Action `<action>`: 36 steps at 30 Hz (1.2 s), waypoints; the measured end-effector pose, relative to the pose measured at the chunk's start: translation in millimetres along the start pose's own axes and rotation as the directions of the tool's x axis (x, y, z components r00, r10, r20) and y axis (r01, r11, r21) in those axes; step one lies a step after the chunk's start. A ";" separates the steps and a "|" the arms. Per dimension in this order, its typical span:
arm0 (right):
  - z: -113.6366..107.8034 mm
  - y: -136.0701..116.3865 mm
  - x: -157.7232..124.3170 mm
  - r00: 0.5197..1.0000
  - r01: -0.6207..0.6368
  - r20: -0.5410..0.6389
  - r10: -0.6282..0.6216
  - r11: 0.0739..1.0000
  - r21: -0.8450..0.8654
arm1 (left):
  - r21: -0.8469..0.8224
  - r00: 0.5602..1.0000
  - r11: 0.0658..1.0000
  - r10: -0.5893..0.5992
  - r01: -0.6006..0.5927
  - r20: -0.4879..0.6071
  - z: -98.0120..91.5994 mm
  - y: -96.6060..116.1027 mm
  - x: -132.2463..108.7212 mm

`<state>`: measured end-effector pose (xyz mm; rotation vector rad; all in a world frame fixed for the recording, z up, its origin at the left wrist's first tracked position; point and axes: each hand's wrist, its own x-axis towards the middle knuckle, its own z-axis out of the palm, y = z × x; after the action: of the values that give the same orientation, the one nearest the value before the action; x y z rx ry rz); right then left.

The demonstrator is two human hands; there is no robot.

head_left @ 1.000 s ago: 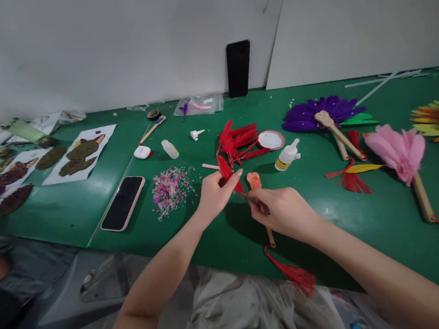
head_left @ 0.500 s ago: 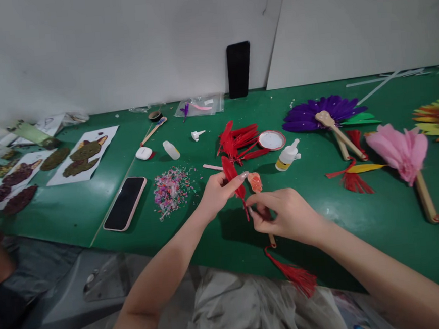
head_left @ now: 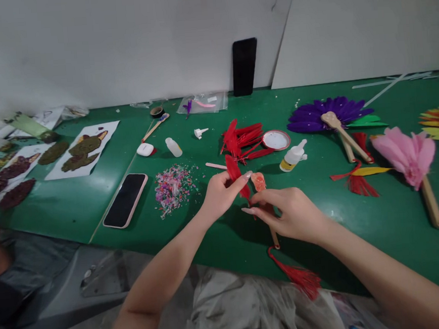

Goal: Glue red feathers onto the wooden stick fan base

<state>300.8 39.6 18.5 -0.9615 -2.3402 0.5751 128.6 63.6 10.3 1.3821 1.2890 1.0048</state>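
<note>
My left hand (head_left: 223, 190) pinches a red feather (head_left: 234, 168) between thumb and fingers, its tip pointing away from me. My right hand (head_left: 289, 212) closes thumb and forefinger around the feather's lower quill end. Beneath the right hand runs a wooden stick (head_left: 274, 237) with an orange, glossy rounded head (head_left: 258, 182); whether the curled fingers also touch it, I cannot tell. A red tassel (head_left: 302, 278) hangs from its near end over the table edge. Just beyond my hands lies a pile of red feathers (head_left: 245, 137), beside a white round lid (head_left: 277, 140) with a red rim.
A glue bottle (head_left: 293, 156) stands to the right, near a purple feather fan (head_left: 324, 115) and a pink one (head_left: 404, 155). Leftward are colourful chips (head_left: 173, 186), a small bottle (head_left: 173, 147) and a phone (head_left: 125, 200). Another phone (head_left: 244, 66) leans on the wall.
My right thumb and forefinger have shifted, the thumb now stretched across the feather's quill end. The feather stays in my left hand. The whole view has shifted slightly.
</note>
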 end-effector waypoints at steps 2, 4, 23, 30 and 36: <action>3.0 2.7 -0.4 0.999 0.038 -0.006 -0.038 0.999 -0.028 | 0.021 1.000 1.000 0.013 -0.013 0.000 0.6 0.0 -0.9; 5.4 4.5 -0.6 0.998 0.065 0.004 -0.065 0.996 -0.054 | 0.042 1.000 0.999 0.021 -0.021 -0.006 1.2 -0.2 -1.4; -3.7 -1.2 6.0 0.971 -0.231 0.086 0.221 0.964 0.134 | 0.085 0.998 0.996 0.021 -0.015 -0.066 0.1 2.2 -0.3; 1.5 -1.7 3.9 0.987 -0.145 0.065 0.147 0.989 -0.028 | 0.128 0.996 0.991 0.051 -0.042 -0.070 2.9 -0.6 -0.6; 1.9 -1.7 3.0 0.993 -0.066 0.090 0.077 0.991 -0.113 | 0.145 0.994 0.987 0.081 -0.070 -0.071 5.2 -0.2 -1.4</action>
<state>296.9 40.3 19.0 -1.0942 -2.4511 0.5347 133.4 61.6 9.1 1.5236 1.3967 1.0425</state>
